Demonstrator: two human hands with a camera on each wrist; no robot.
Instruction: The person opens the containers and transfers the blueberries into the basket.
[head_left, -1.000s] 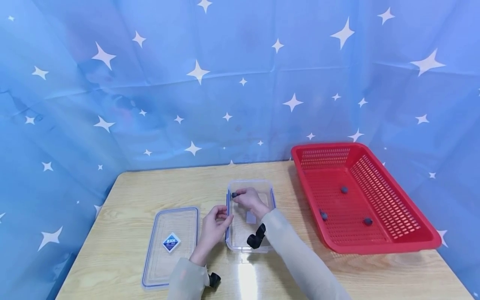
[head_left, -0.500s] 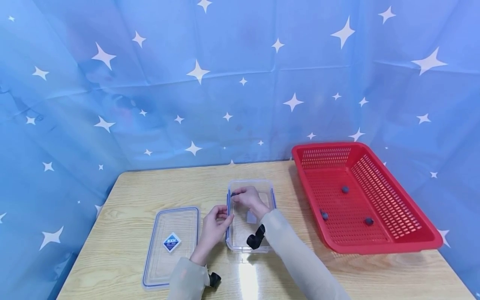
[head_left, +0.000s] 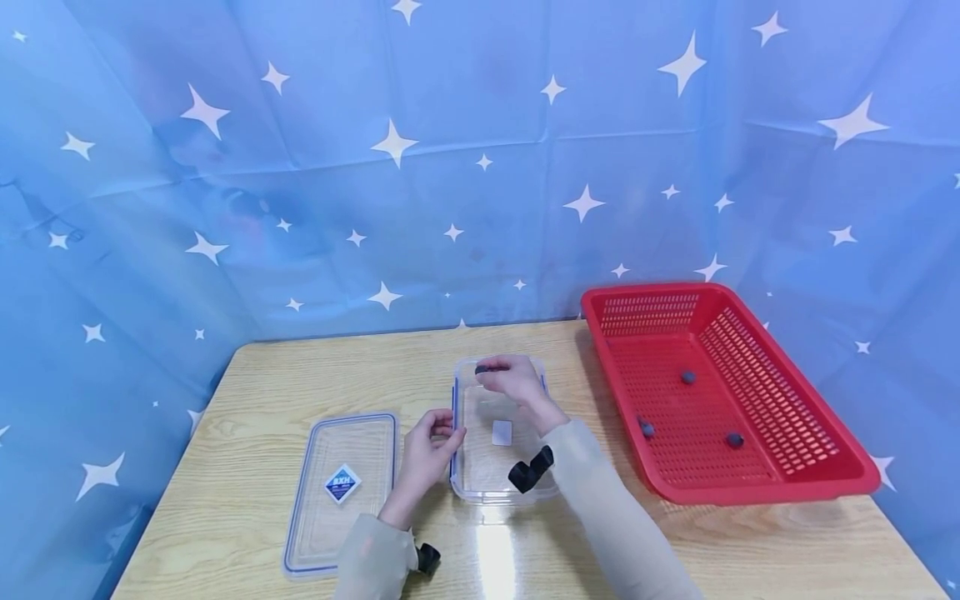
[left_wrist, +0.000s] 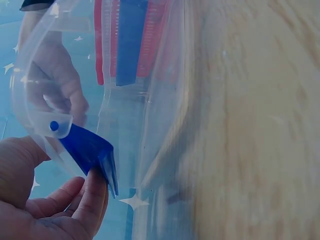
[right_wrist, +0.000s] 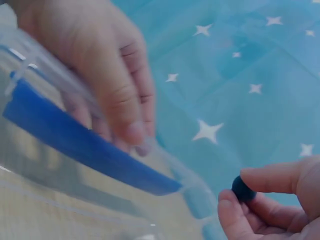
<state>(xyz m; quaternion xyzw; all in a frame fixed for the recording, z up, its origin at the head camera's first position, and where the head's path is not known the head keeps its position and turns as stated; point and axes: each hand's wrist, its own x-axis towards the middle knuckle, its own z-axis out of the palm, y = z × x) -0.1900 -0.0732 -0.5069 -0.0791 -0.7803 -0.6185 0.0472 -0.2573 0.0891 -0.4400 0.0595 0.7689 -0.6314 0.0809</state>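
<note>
My left hand [head_left: 429,450] grips the left side of a clear plastic food container [head_left: 487,483], its thumb over the rim. In the left wrist view its fingers touch a blue latch [left_wrist: 90,147] that hangs folded outward. My right hand [head_left: 517,385] is above the far part of the container. Between its thumb and fingertips it pinches a small, round, dark blueberry [right_wrist: 243,189]. On the container's bottom is a pale square label [head_left: 502,432]. The clear lid [head_left: 307,533], with a blue seal and a diamond-shaped sticker, lies on the table left of my left hand.
A red slotted basket [head_left: 757,493] stands at the right of the wooden table [head_left: 300,367]. Three blueberries lie apart on its floor, one of them a near-right blueberry [head_left: 735,440]. A blue star-patterned curtain [head_left: 450,192] hangs behind the table.
My right hand has come up from the container's left wall, moving slightly right and away, still pinching the blueberry. My left hand stays on the container's side.
</note>
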